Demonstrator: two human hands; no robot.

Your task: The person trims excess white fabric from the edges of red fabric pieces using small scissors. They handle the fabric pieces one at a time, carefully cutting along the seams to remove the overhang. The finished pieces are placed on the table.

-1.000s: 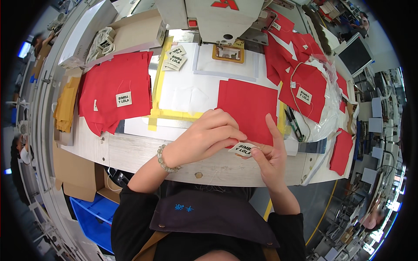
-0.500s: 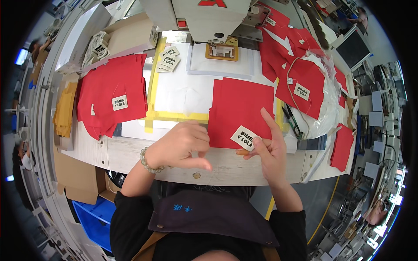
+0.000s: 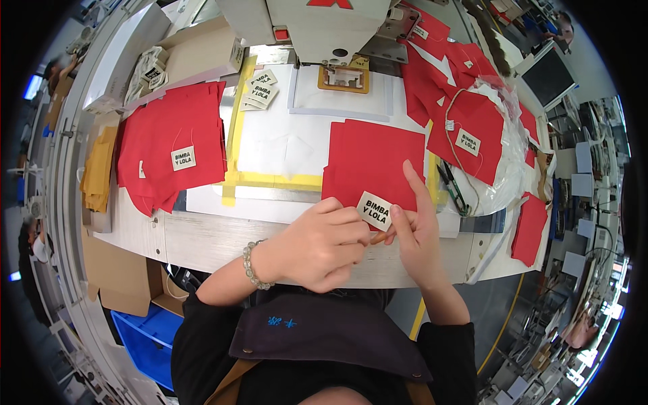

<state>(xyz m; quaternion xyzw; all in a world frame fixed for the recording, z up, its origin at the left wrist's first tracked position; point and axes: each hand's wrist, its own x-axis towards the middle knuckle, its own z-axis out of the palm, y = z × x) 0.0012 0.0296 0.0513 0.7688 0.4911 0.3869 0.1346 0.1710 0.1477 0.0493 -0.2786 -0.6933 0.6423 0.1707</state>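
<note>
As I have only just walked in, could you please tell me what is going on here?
A person at a workbench holds a cream label in the right hand, with the left hand close beside it; whether that hand touches it is unclear. Just beyond lies a stack of red fabric pieces, with a white machine farther back.

Worktop (image 3: 196,239) pale, wood-grained. Floor (image 3: 496,297) below grey, a yellow line (image 3: 510,314) crossing it to the right. Pale wall (image 3: 597,71) upper right. Far right: crowded rows of equipment (image 3: 586,223), detail lost toward the rim; bright white lights (image 3: 590,356) among them, lower right.
</note>
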